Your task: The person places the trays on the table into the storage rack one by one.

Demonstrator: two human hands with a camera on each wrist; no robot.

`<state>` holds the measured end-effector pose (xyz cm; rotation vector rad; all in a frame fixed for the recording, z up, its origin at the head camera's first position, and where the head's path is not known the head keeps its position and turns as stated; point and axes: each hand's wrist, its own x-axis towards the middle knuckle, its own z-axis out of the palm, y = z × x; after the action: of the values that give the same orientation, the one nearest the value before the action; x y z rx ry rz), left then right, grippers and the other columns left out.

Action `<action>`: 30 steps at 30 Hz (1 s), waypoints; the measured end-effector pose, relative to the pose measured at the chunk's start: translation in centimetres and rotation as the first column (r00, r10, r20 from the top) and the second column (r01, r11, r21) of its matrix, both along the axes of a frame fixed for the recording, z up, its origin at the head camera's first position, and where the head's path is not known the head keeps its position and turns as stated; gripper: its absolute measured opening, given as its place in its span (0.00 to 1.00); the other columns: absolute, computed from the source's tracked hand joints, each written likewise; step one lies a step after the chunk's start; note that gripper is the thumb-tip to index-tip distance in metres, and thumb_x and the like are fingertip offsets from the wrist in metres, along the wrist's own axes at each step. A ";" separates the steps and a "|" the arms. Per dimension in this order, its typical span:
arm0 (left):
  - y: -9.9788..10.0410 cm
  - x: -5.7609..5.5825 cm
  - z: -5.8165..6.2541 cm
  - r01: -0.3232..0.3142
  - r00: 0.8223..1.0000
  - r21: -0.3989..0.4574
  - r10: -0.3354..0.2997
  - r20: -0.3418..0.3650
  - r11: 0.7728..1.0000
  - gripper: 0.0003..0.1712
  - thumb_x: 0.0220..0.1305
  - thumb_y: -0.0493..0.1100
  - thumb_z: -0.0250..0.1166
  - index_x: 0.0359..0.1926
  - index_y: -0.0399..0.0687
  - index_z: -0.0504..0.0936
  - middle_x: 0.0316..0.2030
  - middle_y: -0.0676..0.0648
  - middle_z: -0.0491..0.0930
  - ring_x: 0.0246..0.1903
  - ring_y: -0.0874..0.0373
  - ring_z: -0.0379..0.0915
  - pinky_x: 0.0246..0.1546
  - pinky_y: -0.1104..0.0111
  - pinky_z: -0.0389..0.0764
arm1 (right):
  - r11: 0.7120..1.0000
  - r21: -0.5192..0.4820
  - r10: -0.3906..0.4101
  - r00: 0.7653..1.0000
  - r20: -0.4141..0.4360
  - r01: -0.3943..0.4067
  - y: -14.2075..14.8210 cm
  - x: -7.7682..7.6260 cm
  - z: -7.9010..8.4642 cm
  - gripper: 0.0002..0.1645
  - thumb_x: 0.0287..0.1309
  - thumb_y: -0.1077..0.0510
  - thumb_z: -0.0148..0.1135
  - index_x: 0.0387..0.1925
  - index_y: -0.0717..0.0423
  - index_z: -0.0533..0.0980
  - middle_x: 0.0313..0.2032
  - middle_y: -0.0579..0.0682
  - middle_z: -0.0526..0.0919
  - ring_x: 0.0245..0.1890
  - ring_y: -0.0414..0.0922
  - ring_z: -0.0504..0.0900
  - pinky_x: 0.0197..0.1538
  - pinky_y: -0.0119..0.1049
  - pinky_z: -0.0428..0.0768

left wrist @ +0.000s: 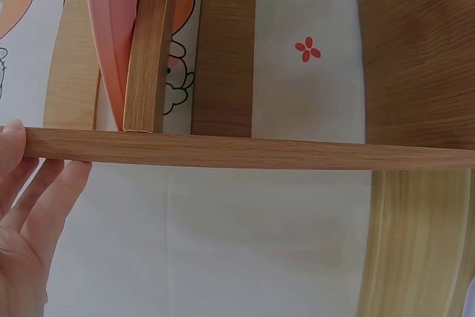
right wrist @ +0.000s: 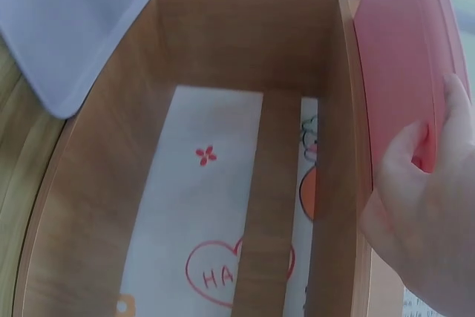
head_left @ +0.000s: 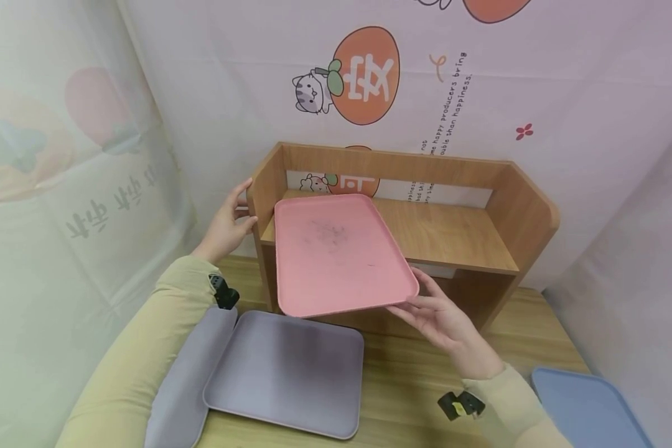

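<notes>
A pink tray [head_left: 341, 255] lies over the left part of the wooden desk shelf [head_left: 442, 227]. Its near edge sticks out past the upper board, and scuff marks show on its face. My right hand [head_left: 439, 317] pinches its near right corner, with the thumb on one face and fingers underneath; the right wrist view shows this hand [right wrist: 427, 198] on the tray's edge. My left hand [head_left: 226, 224] touches the outer face of the shelf's left side panel [head_left: 260, 199]. In the left wrist view, the thumb of this hand [left wrist: 33, 220] reaches over the panel's narrow edge.
A grey-purple tray [head_left: 291, 373] lies on the wood-grain table [head_left: 409, 392] before the shelf. A second grey-purple tray [head_left: 193, 386] is left of it, partly behind the left sleeve. A blue tray [head_left: 588, 404] sits at lower right. Printed curtains [head_left: 229, 93] hang around the table.
</notes>
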<state>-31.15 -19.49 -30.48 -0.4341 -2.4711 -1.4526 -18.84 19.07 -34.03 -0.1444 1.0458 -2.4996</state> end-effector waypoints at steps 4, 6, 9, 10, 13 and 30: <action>-0.1 -0.1 -0.1 0.001 1.000 0.002 -0.001 -0.012 1.000 0.45 0.65 0.28 0.54 0.74 0.64 0.46 0.55 0.32 0.65 0.58 0.38 0.67 0.50 0.49 0.80 | 0.999 0.047 -0.013 1.000 0.019 0.012 -1.5 -0.2 0.1 0.44 0.61 0.79 0.37 0.70 0.43 0.41 0.66 0.53 0.46 0.52 0.46 0.78 0.58 0.41 0.78; -0.1 -0.2 -0.1 0.001 1.000 0.005 -0.001 -0.017 1.000 0.45 0.65 0.27 0.54 0.74 0.63 0.46 0.54 0.32 0.66 0.57 0.38 0.68 0.50 0.50 0.80 | 0.998 0.059 -0.022 1.000 0.020 0.021 -2.2 -0.4 0.1 0.46 0.61 0.79 0.38 0.71 0.42 0.39 0.67 0.54 0.46 0.52 0.46 0.78 0.59 0.41 0.78; -0.2 -0.3 -0.2 0.001 1.000 0.001 -0.001 -0.025 1.000 0.45 0.64 0.27 0.54 0.74 0.62 0.46 0.54 0.32 0.66 0.57 0.38 0.68 0.49 0.50 0.81 | 0.997 0.063 -0.035 0.999 0.028 0.033 -3.1 -0.7 0.1 0.48 0.60 0.79 0.40 0.71 0.41 0.39 0.67 0.54 0.47 0.52 0.46 0.77 0.60 0.41 0.77; -0.2 -0.3 -0.2 0.002 1.000 -0.002 -0.002 -0.027 1.000 0.45 0.64 0.27 0.54 0.74 0.62 0.46 0.54 0.32 0.66 0.57 0.38 0.68 0.49 0.49 0.81 | 0.997 0.065 -0.038 0.999 0.028 0.036 -3.3 -0.8 0.1 0.48 0.60 0.79 0.41 0.71 0.41 0.39 0.67 0.54 0.47 0.53 0.46 0.77 0.60 0.41 0.77; -0.2 -0.2 -0.2 0.002 0.999 -0.013 -0.002 -0.033 1.000 0.45 0.65 0.28 0.55 0.74 0.61 0.46 0.54 0.31 0.65 0.57 0.37 0.68 0.49 0.49 0.80 | 0.997 0.067 -0.046 0.999 0.025 0.045 -4.0 -1.2 0.0 0.48 0.60 0.79 0.41 0.71 0.40 0.39 0.66 0.53 0.47 0.53 0.46 0.75 0.60 0.41 0.77; -0.4 0.4 -0.5 -0.007 1.000 -0.017 0.006 -0.025 1.000 0.46 0.65 0.28 0.55 0.74 0.65 0.46 0.55 0.32 0.66 0.58 0.38 0.68 0.50 0.50 0.80 | 0.984 0.148 -0.097 0.994 -0.049 0.103 -6.6 -1.8 -0.6 0.47 0.62 0.78 0.40 0.72 0.41 0.37 0.62 0.55 0.59 0.49 0.43 0.79 0.57 0.39 0.79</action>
<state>-30.76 -19.89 -30.93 -0.4448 -2.4648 -1.4152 -20.67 12.42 -34.63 -0.1015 1.2837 -2.5034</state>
